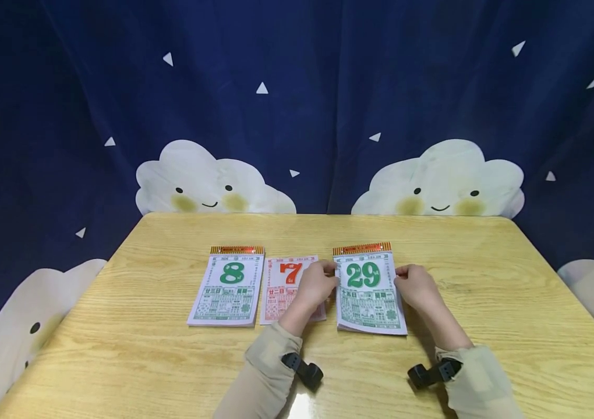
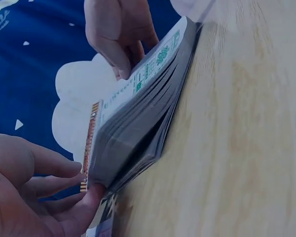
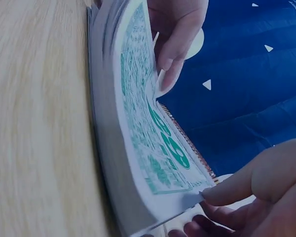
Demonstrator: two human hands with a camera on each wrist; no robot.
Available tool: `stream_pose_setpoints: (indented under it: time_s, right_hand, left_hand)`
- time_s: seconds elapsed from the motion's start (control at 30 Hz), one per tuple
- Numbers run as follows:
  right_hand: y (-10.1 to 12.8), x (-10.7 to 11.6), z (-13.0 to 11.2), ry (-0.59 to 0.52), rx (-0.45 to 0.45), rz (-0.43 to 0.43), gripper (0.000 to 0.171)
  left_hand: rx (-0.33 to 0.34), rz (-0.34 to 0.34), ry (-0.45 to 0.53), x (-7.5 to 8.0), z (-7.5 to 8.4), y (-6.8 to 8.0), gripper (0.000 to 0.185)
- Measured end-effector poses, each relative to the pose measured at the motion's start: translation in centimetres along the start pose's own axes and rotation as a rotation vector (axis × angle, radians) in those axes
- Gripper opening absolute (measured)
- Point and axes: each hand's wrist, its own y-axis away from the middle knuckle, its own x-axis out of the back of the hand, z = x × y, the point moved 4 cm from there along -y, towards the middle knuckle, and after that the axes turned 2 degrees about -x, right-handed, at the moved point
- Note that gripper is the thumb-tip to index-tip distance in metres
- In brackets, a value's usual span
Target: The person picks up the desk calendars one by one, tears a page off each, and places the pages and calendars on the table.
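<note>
Three calendar items in a row on worktop [image 1: 485, 279]: pad "8" [image 1: 227, 286] left, sheet "7" [image 1: 286, 285] middle, pad "29" [image 1: 368, 291] right, hands flanking it.

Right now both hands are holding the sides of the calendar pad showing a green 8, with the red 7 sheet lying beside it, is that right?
Not quite. The left hand and right hand hold the sides of the pad showing a green 29, as the head view shows. The pad showing a green 8 lies untouched at the far left. The red 7 sheet lies beside it.
</note>
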Motion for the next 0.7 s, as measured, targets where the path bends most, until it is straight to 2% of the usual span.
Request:
stream_pose_setpoints:
  time_s: [0.17, 0.33, 0.43, 0.53, 0.7]
  right_hand:
    - [0.2, 0.1, -0.2, -0.092, -0.019, 0.018, 0.035]
    - [-0.1, 0.0, -0.2, -0.335, -0.06, 0.049, 0.036]
    - [-0.3, 0.0, -0.1, -0.471, -0.082, 0.064, 0.041]
    - [-0.4, 0.0, -0.2, -0.529, -0.084, 0.055, 0.044]
    - [-0.2, 0.7, -0.6, -0.593, -0.049, 0.045, 0.043]
  left_hand:
    - [-0.024, 0.032, 0.044, 0.2, -0.1, 0.0, 0.035]
    - [-0.008, 0.047, 0.187, 0.6, -0.1, -0.1, 0.036]
    - [0.001, 0.045, 0.238, 0.8, 0.1, 0.0, 0.036]
    - [-0.001, 0.043, 0.255, 1.0, 0.3, 0.1, 0.036]
    - [-0.043, 0.07, 0.288, 1.3, 0.4, 0.0, 0.038]
